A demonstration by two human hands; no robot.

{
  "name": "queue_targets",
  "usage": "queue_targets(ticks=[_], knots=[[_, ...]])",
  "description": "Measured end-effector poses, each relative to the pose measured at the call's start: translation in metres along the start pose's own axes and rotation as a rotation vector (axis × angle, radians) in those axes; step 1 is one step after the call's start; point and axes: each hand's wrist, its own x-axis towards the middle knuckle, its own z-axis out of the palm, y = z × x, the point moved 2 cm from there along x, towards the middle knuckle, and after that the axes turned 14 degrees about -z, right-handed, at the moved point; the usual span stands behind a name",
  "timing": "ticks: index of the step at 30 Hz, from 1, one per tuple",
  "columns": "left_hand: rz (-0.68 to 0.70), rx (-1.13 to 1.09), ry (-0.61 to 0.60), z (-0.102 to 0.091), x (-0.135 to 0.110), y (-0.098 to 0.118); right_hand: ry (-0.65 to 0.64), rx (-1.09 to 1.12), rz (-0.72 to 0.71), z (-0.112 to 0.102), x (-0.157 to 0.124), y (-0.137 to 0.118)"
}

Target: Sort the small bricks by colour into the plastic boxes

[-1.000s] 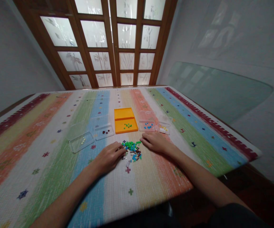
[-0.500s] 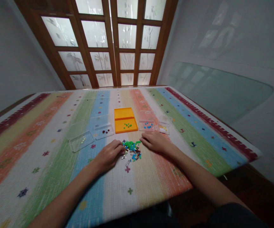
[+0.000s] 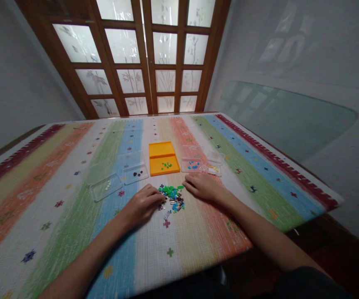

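Note:
A mixed pile of small toy bricks in green, blue, dark brown and grey lies on the cloth between my two hands. My left hand is at the pile's left edge, its fingertips pinched together low among the pieces; whatever sits between them is too small to make out. To the right of the pile, my right hand rests on the cloth, palm down with loosely bent fingers. Its fingertips lie close to a green brick, and I see nothing held in them.
Beyond the pile stands an open orange box with green pieces. Clear boxes flank it: one with dark red pieces, one with pale pieces, one with blue pieces, one with yellow pieces. A striped cloth covers the table.
My left hand's fingers have shifted slightly at the pile's left edge and draw closer together. The right hand stays put. The whole view has shifted a little.

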Motion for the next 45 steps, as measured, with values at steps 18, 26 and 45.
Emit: queue_targets(ticks=[18,26,45], knots=[[0.198,0.312,-0.097,0.007,0.006,0.008,-0.003,-0.018,-0.011,0.001,-0.001,-0.001],[0.165,0.362,-0.102,0.009,0.005,0.009,-0.008,-0.017,-0.020,0.001,-0.001,0.000],[0.139,0.272,-0.029,0.008,0.001,0.007,-0.040,-0.052,0.002,-0.003,0.000,-0.004]])
